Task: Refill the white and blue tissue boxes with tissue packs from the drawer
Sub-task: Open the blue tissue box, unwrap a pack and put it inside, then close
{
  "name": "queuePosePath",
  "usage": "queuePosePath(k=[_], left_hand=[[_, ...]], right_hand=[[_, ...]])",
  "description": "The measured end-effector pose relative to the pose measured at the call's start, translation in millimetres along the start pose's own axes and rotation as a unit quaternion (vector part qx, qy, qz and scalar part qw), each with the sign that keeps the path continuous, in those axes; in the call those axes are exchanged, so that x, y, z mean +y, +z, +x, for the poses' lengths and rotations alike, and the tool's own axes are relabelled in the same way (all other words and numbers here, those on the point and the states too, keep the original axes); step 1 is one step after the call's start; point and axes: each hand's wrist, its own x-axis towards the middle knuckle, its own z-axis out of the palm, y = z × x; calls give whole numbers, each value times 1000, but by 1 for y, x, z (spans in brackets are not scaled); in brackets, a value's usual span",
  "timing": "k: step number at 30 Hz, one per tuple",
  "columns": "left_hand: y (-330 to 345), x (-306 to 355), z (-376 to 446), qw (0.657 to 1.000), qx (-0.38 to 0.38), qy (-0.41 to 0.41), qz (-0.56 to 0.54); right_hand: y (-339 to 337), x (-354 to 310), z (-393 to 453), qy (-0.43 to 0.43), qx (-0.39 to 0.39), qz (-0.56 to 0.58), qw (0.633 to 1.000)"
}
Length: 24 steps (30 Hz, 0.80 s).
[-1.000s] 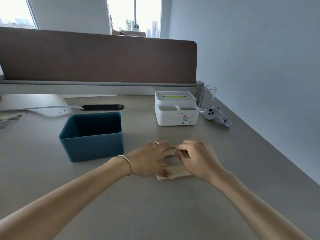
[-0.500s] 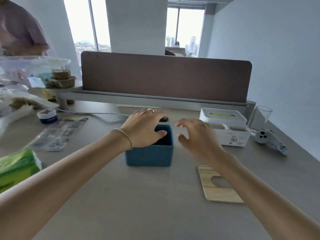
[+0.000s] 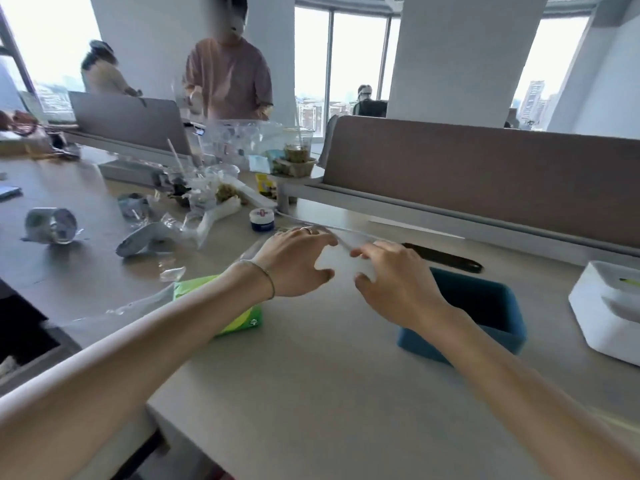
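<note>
Now that both hands have left the open blue plastic tissue box (image 3: 485,306), the left hand (image 3: 298,261) and right hand (image 3: 391,282) hover open and empty, heading for the green tissue pack (image 3: 242,317) near the desk's (image 3: 311,393) left edge; the white box (image 3: 602,313) stands right.

both hands (image 3: 349,271) forward, fingers (image 3: 320,239) spread

Bright daylight from windows (image 3: 356,60) behind divider (image 3: 485,161), glass blown out. Soft shadows on desk (image 3: 311,375). Motion blur throughout; wide-angle bending at edges.
</note>
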Motion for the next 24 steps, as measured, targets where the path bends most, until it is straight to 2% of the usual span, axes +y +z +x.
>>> queuePosePath(k=[9, 13, 16, 18, 24], left_hand=[[2, -83, -55, 994, -49, -97, 20], [12, -113, -74, 973, -156, -164, 35], [20, -132, -83, 962, -199, -184, 39], [24, -137, -86, 963, -196, -185, 31], [27, -137, -90, 981, -101, -159, 39]], right_hand=[[48, -73, 31, -67, -43, 30, 996], [61, -89, 38, -87, -44, 37, 995], [66, -93, 42, -92, -46, 42, 994], [68, -94, 43, -92, -47, 45, 994], [73, -90, 45, -95, -55, 48, 993]])
